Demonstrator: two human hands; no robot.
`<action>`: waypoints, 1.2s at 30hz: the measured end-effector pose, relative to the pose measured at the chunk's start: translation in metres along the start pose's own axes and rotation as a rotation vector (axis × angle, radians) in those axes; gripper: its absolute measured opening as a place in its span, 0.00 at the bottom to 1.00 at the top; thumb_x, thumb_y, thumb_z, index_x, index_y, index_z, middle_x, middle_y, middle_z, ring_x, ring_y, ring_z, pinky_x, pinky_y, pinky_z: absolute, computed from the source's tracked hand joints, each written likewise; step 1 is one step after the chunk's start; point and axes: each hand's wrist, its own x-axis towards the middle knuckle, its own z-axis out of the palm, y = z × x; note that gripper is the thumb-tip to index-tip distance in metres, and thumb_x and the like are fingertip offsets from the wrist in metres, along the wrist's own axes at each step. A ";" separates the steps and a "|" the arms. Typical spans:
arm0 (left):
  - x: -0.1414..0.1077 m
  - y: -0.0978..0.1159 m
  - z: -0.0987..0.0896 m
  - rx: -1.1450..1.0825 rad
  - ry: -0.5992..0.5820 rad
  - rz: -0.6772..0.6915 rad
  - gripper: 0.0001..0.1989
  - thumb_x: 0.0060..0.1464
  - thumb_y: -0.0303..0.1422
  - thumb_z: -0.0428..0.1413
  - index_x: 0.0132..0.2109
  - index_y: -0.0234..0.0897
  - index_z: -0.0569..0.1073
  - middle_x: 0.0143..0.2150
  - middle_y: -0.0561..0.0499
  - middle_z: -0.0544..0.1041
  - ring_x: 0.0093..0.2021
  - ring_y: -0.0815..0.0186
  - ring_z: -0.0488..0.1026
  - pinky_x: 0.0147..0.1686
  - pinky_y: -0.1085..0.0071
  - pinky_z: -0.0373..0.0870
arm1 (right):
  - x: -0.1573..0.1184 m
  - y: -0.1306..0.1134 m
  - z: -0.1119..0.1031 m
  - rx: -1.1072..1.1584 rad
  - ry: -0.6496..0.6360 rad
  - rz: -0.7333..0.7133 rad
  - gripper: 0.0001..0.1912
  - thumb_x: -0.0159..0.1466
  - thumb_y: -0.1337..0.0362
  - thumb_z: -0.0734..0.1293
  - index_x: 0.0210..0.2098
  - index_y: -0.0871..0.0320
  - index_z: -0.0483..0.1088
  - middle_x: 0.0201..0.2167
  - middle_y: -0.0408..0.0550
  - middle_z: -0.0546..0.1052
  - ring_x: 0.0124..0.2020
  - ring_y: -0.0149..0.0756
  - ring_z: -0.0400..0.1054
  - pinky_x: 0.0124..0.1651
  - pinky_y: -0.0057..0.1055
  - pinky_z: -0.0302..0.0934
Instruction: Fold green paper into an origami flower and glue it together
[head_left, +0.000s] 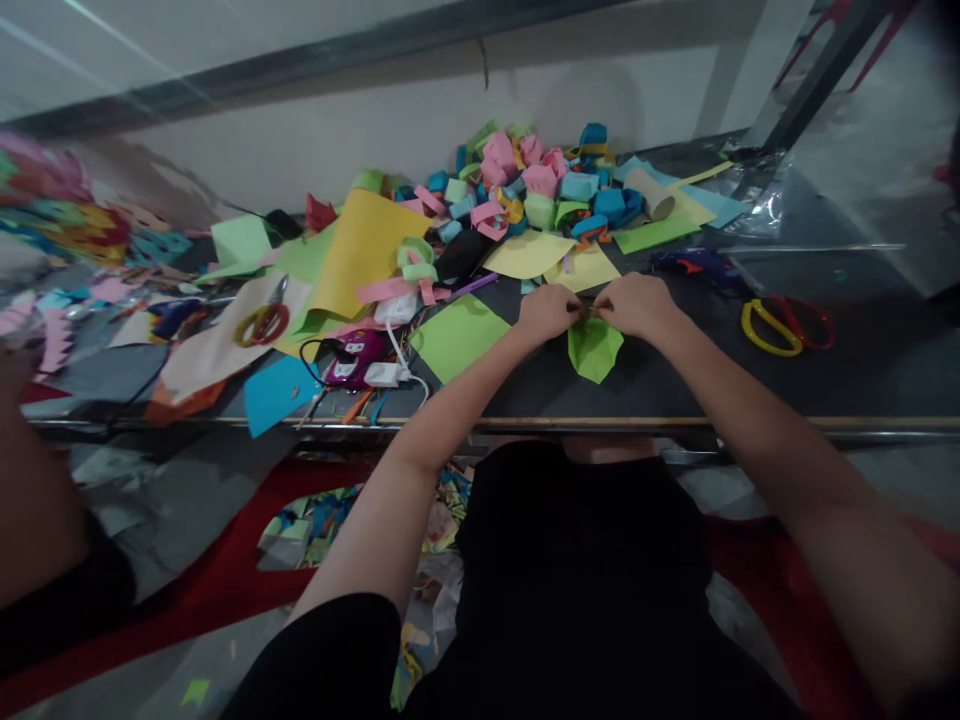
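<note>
Both hands meet over the dark table, pinching the top edge of a creased green paper piece (595, 350). My left hand (551, 311) has its fingertips closed on the paper's upper left side. From the other side, my right hand (634, 303) grips the same edge, its fingertips almost touching the left ones. The paper hangs below the fingers, its lower end pointed. Exactly how the top is folded is hidden by the fingers. A flat green sheet (459, 335) lies just left of my left hand, and pale yellow paper (581, 270) lies behind the hands.
Beyond the hands rises a pile of folded paper pieces (540, 180). Yellow-and-red scissors (772, 327) and a dark blue glue gun (701, 270) lie to the right. Leftward are a purple power strip (358, 358), more scissors (262, 323) and another person's arm (37, 480).
</note>
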 end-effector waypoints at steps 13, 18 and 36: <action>-0.006 0.016 -0.014 0.041 -0.128 -0.079 0.13 0.56 0.32 0.63 0.48 0.41 0.85 0.48 0.44 0.83 0.53 0.52 0.79 0.54 0.61 0.75 | -0.005 -0.003 0.006 0.087 -0.012 0.045 0.13 0.58 0.54 0.77 0.41 0.49 0.86 0.39 0.51 0.84 0.43 0.48 0.76 0.43 0.38 0.68; -0.010 0.018 -0.014 0.038 -0.126 -0.100 0.13 0.54 0.34 0.64 0.47 0.41 0.85 0.48 0.44 0.84 0.53 0.52 0.79 0.53 0.61 0.75 | -0.002 -0.001 0.006 0.129 -0.079 0.094 0.19 0.56 0.50 0.77 0.44 0.50 0.85 0.40 0.50 0.85 0.43 0.46 0.78 0.41 0.34 0.67; -0.007 0.007 -0.005 0.013 -0.103 -0.107 0.15 0.56 0.39 0.64 0.50 0.42 0.84 0.51 0.45 0.84 0.54 0.54 0.79 0.56 0.62 0.75 | 0.006 -0.029 -0.014 -0.001 -0.149 0.106 0.24 0.53 0.54 0.82 0.47 0.56 0.83 0.46 0.59 0.83 0.48 0.52 0.78 0.45 0.39 0.71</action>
